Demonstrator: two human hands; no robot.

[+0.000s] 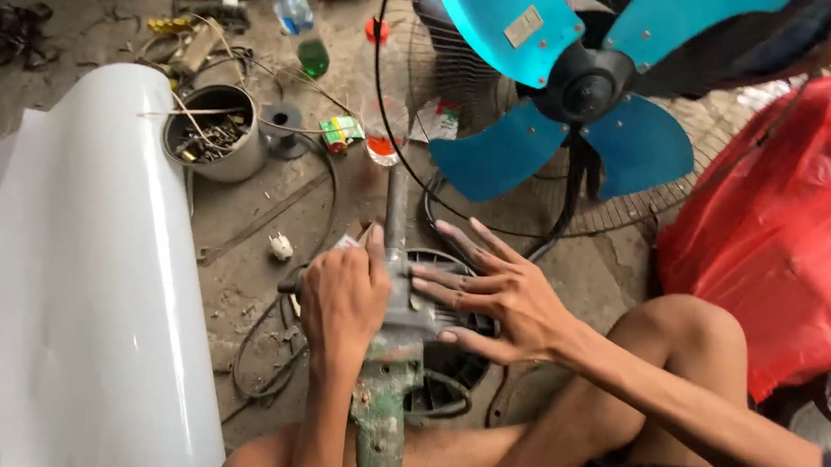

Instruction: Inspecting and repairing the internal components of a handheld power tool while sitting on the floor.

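My left hand (343, 302) is wrapped around the grey metal head of a worn green power tool (383, 419) that lies between my bare knees. A grey shaft (396, 202) sticks forward from the tool's head. My right hand (505, 295) lies flat with fingers spread, its fingertips on the tool's head and on a black vented round housing (449, 370) under it. Just ahead stands a fan with blue blades (570, 88) and a wire guard (417, 85).
A curved white sheet (85, 287) fills the left. On the dirty floor are a metal pot of scraps (211, 133), a plastic bottle of green liquid (299, 22), a white plug (281, 246) and a black cable (263, 350). A red plastic bag (792, 224) sits at the right.
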